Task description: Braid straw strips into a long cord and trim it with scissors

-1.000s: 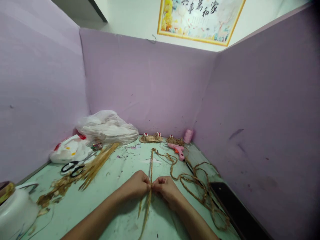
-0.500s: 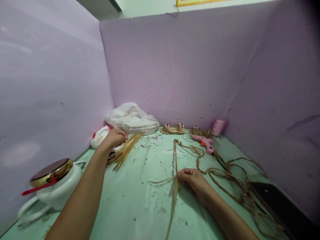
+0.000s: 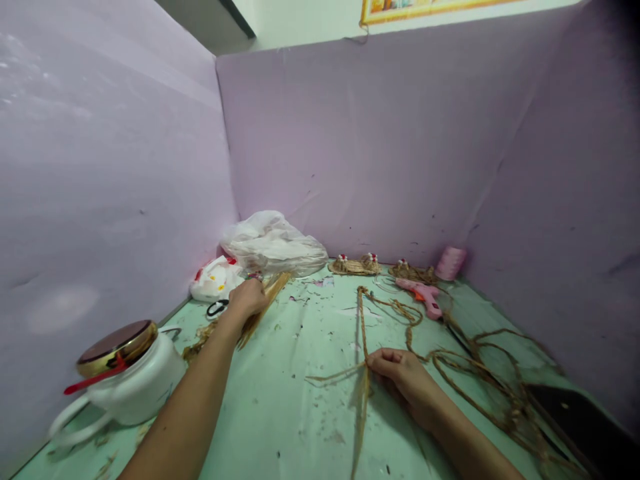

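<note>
My right hand (image 3: 397,375) pinches the lower end of a thin tan braid (image 3: 363,323) between thumb and fingers. Loose fibre strands (image 3: 361,420) fan out below the pinch, and one strand points left. The braid runs up to a bend and joins a longer braided cord (image 3: 411,319) on the right. Farther off, my left hand (image 3: 249,298) is closed, its curled fingers at a bundle of dried straw strands (image 3: 274,290). Its fingertips are hidden behind the hand. Black-handled scissors (image 3: 217,308) lie just left of this hand.
A white teapot (image 3: 145,387) with a gold-rimmed lid (image 3: 117,347) and red stick stands left. At the back are a white plastic bag (image 3: 275,243), small woven slippers (image 3: 355,265) and a pink spool (image 3: 451,263). A pink glue gun (image 3: 423,297) and dark phone-like slab (image 3: 575,427) lie right.
My left hand has come down from above the straw bundle onto it. My right hand keeps its pinch on the braid. The whole view has shifted slightly.
</note>
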`<action>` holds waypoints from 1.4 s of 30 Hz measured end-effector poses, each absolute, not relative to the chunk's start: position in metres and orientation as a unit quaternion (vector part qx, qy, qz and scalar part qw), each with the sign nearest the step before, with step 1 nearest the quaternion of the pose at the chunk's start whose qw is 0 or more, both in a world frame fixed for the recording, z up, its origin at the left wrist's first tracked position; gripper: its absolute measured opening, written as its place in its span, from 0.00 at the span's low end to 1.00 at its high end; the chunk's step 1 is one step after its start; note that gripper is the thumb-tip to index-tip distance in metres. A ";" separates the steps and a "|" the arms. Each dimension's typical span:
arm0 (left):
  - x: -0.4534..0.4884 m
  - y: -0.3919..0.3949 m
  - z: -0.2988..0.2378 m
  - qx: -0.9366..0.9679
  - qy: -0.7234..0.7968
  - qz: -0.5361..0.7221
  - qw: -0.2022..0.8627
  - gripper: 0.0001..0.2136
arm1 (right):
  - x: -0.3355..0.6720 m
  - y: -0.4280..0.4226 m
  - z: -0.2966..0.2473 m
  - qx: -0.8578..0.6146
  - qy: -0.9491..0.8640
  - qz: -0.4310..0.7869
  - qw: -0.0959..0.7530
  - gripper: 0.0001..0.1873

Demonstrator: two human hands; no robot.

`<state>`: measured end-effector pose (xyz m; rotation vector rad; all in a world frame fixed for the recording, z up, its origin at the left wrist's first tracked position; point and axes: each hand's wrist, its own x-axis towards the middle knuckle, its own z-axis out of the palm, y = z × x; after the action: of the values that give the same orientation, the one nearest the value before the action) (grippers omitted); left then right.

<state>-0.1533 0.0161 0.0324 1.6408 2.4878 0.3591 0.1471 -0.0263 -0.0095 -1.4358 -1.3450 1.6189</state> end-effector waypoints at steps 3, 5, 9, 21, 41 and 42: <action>-0.155 0.016 0.030 0.546 0.827 0.110 0.072 0.05 | 0.146 -0.026 -0.010 -0.542 -0.506 0.606 0.289 0.09; -0.155 0.017 0.027 0.543 0.829 0.112 0.071 0.04 | 0.146 -0.026 -0.009 -0.545 -0.507 0.602 0.288 0.09; -0.159 0.017 0.030 0.536 0.828 0.145 0.076 0.04 | 0.146 -0.026 -0.008 -0.545 -0.509 0.601 0.288 0.08; -0.160 -0.011 0.066 0.584 0.555 0.268 0.529 0.08 | 0.146 -0.027 -0.008 -0.538 -0.507 0.604 0.297 0.07; -0.037 0.001 0.019 0.734 0.642 0.082 0.206 0.08 | 0.153 -0.024 -0.006 -0.522 -0.508 0.616 0.299 0.04; -0.038 0.000 0.021 0.736 0.619 0.090 0.259 0.08 | 0.153 -0.024 -0.005 -0.521 -0.507 0.618 0.300 0.04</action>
<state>-0.0375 0.0003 0.0214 1.9959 1.6771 0.2433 0.1533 -0.0240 -0.0053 -1.3826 -1.3458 1.6391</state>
